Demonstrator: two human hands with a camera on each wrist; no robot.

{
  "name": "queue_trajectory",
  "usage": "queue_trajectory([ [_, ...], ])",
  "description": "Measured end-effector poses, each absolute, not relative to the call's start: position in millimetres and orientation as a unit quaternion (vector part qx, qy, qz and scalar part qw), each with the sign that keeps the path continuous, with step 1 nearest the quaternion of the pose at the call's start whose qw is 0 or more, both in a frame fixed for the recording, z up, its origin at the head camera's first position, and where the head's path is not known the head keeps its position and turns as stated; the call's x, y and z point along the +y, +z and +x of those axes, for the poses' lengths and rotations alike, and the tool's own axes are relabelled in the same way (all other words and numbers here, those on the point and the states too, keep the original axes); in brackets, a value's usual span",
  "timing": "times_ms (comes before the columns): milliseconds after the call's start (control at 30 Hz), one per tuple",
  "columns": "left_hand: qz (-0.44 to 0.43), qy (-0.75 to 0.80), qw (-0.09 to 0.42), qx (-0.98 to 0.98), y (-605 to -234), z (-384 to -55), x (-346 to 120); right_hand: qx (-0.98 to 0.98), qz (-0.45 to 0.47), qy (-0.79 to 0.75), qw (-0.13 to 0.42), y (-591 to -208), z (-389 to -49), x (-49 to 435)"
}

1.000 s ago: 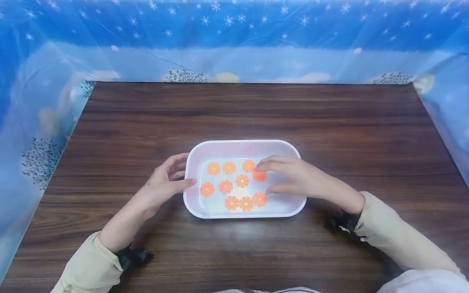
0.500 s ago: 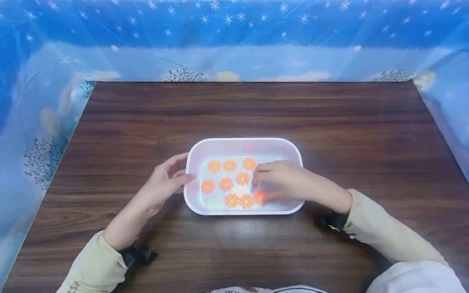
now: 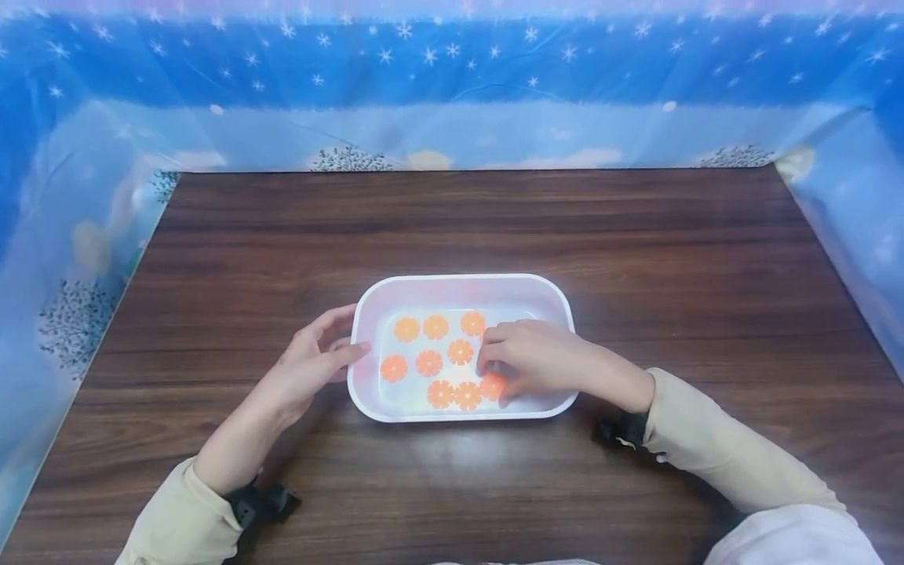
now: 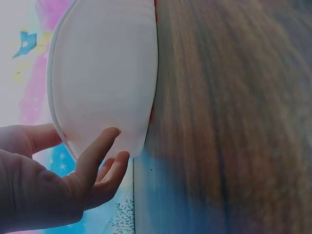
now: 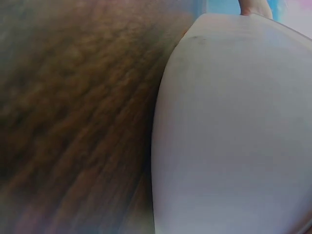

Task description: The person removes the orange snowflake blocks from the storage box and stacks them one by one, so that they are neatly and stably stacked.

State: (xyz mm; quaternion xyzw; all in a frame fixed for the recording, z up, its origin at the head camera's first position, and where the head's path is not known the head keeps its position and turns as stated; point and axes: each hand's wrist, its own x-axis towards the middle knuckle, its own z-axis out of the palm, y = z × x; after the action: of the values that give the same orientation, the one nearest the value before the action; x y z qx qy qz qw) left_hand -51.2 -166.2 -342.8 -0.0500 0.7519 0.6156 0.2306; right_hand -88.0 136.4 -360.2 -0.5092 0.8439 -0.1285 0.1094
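A white oblong tub stands on the table with several thin orange slices with notched edges, such as this slice, spread over its floor. My left hand holds the tub's left end, thumb over the rim. In the left wrist view, its fingers lie against the outer wall. My right hand reaches over the right rim, fingers bent down to the slices. Its thumb lies beside a slice at the lower right. The hand hides another slice, and I cannot tell whether it grips that one.
The dark wood table extends around the tub on every side. Behind it and at both sides hangs a blue cloth with white snowflakes. A black wrist camera sits under the left wrist, another camera under the right.
My right hand has come lower and its fingers have bent in, covering a slice that showed before. The left hand keeps its hold on the tub.
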Motion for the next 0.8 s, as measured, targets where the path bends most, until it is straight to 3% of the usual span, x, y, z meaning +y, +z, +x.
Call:
queue_trajectory([
  [800,-0.051,0.607,0.255,0.751,-338.9,-52.0,-166.4,0.831,-0.516,-0.129,0.160,-357.8,-82.8,135.7],
])
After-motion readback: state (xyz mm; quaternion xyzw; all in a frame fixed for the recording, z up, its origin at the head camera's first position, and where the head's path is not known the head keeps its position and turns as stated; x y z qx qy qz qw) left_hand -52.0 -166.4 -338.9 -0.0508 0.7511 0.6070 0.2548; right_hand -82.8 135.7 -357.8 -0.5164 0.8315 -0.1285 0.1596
